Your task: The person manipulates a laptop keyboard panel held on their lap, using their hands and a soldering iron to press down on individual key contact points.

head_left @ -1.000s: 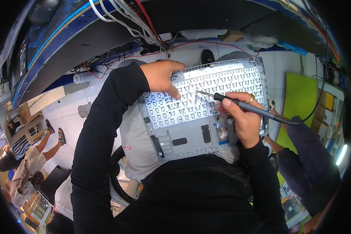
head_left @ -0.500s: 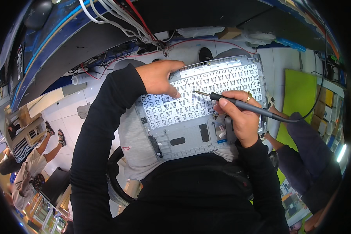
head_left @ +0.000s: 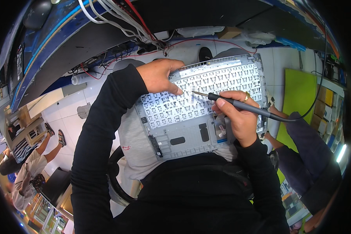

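A grey laptop top case (head_left: 191, 134) lies across my lap with its inner side up. On it sits a silvery keyboard backplate (head_left: 222, 80) full of small cutouts. My left hand (head_left: 160, 76) grips the far left edge of the case, thumb pressed on the backplate and fingers bent over the rim. In my right hand (head_left: 241, 115) is a soldering iron (head_left: 238, 104), held like a pen by its dark handle. The iron's thin metal tip points left and is at or just above the middle of the backplate, near a barcode label (head_left: 192, 96); contact cannot be made out.
The iron's black cord (head_left: 319, 91) loops up on the right. Ahead stands a dark workbench (head_left: 245, 17), with white cables (head_left: 123, 29) hanging over it. A person in dark trousers (head_left: 300, 144) sits close at right, by a green panel (head_left: 300, 91). Another person (head_left: 29, 167) is at far left.
The soldering iron and my right hand have shifted very slightly left. My left thumb has slid a little to the right on the backplate. The top case stays in place.
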A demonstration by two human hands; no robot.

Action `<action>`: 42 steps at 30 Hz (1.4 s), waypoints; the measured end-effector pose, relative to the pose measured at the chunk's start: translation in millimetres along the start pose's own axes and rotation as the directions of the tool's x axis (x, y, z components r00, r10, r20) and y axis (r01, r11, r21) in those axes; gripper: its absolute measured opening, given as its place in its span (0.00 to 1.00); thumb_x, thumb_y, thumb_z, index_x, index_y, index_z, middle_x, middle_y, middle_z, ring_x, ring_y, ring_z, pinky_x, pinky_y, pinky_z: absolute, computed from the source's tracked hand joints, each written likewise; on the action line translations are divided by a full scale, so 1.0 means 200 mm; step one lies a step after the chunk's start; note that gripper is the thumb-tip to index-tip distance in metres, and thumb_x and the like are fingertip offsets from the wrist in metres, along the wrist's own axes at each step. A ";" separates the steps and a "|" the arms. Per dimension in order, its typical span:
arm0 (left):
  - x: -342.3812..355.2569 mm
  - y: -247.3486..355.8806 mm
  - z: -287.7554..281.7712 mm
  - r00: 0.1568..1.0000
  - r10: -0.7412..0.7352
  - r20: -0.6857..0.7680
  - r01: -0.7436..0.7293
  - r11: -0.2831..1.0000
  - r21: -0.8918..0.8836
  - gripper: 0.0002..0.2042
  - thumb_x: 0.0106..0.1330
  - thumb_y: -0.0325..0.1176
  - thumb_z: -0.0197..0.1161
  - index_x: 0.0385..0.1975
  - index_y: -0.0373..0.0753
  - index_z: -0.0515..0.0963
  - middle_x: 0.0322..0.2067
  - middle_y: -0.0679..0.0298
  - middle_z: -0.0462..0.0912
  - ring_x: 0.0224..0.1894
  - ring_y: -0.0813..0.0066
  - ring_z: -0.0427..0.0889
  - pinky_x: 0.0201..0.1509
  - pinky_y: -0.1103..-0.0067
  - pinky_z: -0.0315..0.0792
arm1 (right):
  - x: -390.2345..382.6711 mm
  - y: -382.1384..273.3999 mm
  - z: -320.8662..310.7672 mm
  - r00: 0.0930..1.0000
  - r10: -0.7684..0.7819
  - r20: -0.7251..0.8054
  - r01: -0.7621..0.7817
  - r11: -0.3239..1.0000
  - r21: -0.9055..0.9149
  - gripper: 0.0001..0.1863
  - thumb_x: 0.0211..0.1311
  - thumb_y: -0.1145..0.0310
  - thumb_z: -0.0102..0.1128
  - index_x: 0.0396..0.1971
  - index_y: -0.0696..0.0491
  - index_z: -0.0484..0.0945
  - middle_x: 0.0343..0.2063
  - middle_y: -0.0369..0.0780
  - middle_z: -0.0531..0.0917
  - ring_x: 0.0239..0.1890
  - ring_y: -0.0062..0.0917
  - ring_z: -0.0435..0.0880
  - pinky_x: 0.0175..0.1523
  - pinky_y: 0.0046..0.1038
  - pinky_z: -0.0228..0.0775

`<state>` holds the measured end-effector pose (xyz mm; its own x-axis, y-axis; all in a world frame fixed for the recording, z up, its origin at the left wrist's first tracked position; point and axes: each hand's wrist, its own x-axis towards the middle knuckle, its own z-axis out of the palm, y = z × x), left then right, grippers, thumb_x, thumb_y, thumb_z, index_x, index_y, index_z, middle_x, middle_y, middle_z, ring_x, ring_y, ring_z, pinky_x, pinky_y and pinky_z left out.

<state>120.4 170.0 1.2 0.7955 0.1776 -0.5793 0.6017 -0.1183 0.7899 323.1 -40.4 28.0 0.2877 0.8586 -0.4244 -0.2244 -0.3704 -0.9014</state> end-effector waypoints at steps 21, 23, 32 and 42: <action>-0.24 0.07 0.27 0.809 0.305 -0.502 -0.041 0.882 0.469 0.24 0.59 0.35 0.76 0.53 0.32 0.79 0.48 0.50 0.82 0.53 0.53 0.82 0.61 0.65 0.74 | -0.02 -0.01 -0.05 0.999 -0.033 -0.010 0.033 0.999 -0.019 0.10 0.67 0.79 0.69 0.45 0.64 0.83 0.34 0.46 0.89 0.37 0.27 0.92 0.44 0.24 0.85; -0.33 0.10 0.44 0.710 0.389 -0.587 0.024 0.820 0.572 0.21 0.57 0.33 0.75 0.50 0.34 0.81 0.48 0.51 0.81 0.51 0.50 0.80 0.62 0.60 0.72 | -0.04 -0.01 -0.07 1.000 -0.016 -0.008 0.015 0.999 -0.044 0.10 0.67 0.80 0.69 0.45 0.64 0.83 0.35 0.46 0.89 0.37 0.27 0.92 0.44 0.24 0.85; -0.61 0.18 1.01 0.605 0.120 -0.787 0.127 0.961 0.244 0.17 0.62 0.27 0.74 0.48 0.34 0.79 0.42 0.54 0.79 0.44 0.58 0.80 0.52 0.66 0.75 | -0.05 -0.02 -0.11 1.000 -0.007 0.028 0.006 1.000 0.011 0.10 0.67 0.79 0.69 0.46 0.64 0.82 0.36 0.46 0.89 0.38 0.29 0.92 0.46 0.26 0.85; -0.74 0.05 1.17 0.461 -0.552 -0.695 0.165 0.823 -0.544 0.25 0.72 0.35 0.70 0.60 0.26 0.70 0.41 0.53 0.84 0.37 0.71 0.85 0.41 0.76 0.78 | 0.10 -0.02 -0.20 0.995 0.066 0.080 -0.079 0.983 0.163 0.11 0.70 0.74 0.64 0.48 0.61 0.79 0.35 0.47 0.88 0.35 0.33 0.91 0.44 0.33 0.85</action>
<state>26.0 -86.4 47.8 -0.0155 0.8263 -0.5630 0.5870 0.4633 0.6639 367.8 -36.8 20.3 0.1971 0.8577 -0.4749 -0.3955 -0.3737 -0.8390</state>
